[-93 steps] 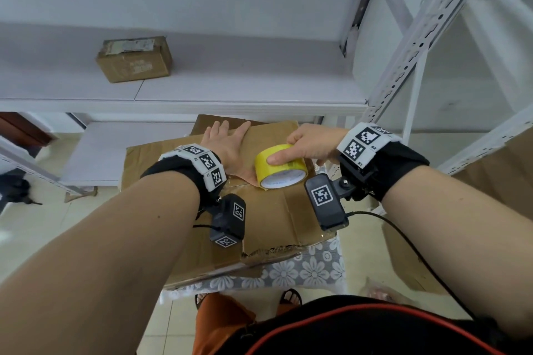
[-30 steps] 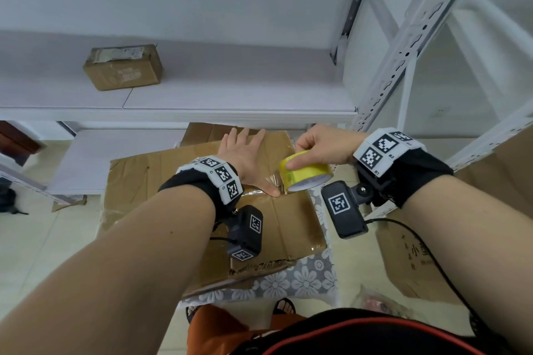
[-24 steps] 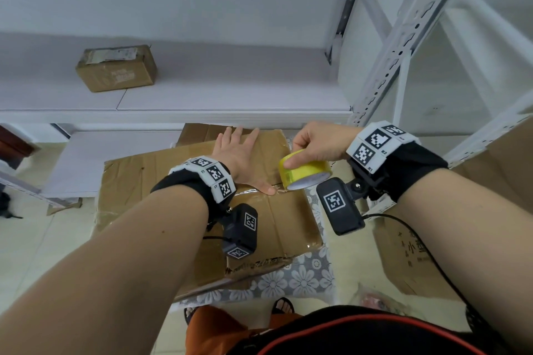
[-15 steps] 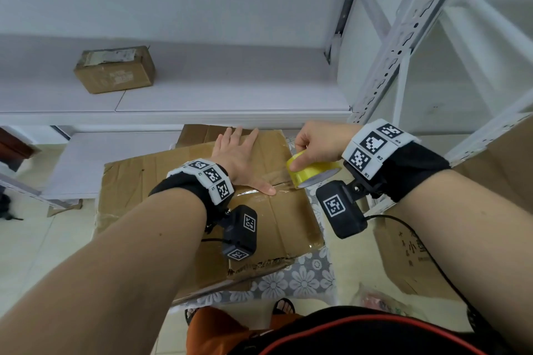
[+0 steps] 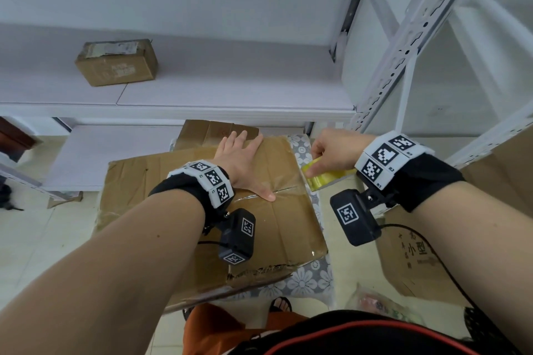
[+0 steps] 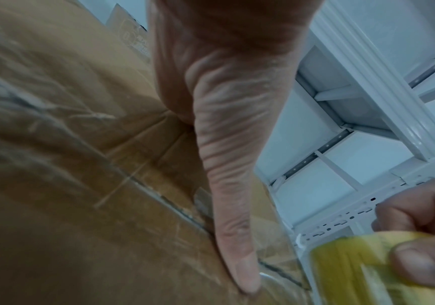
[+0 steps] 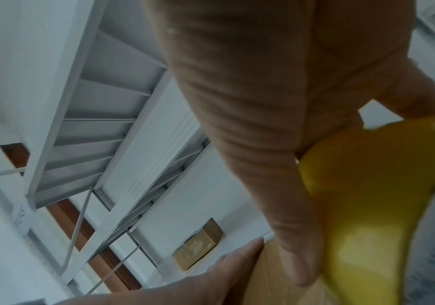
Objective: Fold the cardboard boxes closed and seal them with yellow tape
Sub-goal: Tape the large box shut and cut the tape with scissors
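Left hand (image 5: 245, 164) lies flat on the cardboard box (image 5: 282, 228), thumb on its seam; right hand (image 5: 334, 153) pinches the tape roll (image 5: 326, 179) past the box's right edge, below a white shelf (image 5: 202, 95) bearing a small box (image 5: 116, 62).

Legible: "R1" and "R2" beside the square codes on the right wristband (image 5: 386, 159). Chinese characters "小型" printed in black on the carton (image 5: 415, 256) on the floor. Label on the shelf box (image 5: 116, 62) too small to read.
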A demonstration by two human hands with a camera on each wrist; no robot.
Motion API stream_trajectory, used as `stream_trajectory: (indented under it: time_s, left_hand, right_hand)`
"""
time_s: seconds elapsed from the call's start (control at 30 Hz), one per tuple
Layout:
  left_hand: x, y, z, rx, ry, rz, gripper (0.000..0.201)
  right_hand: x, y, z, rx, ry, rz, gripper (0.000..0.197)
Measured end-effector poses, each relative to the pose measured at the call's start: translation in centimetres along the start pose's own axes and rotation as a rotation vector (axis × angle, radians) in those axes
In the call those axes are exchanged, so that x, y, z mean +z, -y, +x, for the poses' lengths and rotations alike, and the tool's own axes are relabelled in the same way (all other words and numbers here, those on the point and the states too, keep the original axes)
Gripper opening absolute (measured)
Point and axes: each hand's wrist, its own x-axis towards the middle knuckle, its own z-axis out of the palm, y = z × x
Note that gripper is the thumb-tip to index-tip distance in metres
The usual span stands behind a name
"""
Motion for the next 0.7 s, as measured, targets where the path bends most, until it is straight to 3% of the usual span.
stream_trajectory:
  time_s: [0.43, 0.57, 0.7]
  left_hand:
    - [-0.6, -0.7, -0.8, 0.041, -0.016, 0.004, 0.142]
    - [-1.1, -3.0, -1.1, 0.156, -0.065, 0.082, 0.117]
    - [-1.2, -5.3, -0.8, 0.226, -0.031, 0.164, 0.088]
  right_hand:
    - [2.0, -2.1, 1.1, 0.034, 0.073, 0.173, 0.028]
    - [2.4, -2.5, 1.6, 0.009, 0.078, 0.263, 0.030]
    - [2.7, -2.6, 1.6, -0.003, 0.079, 0.298, 0.028]
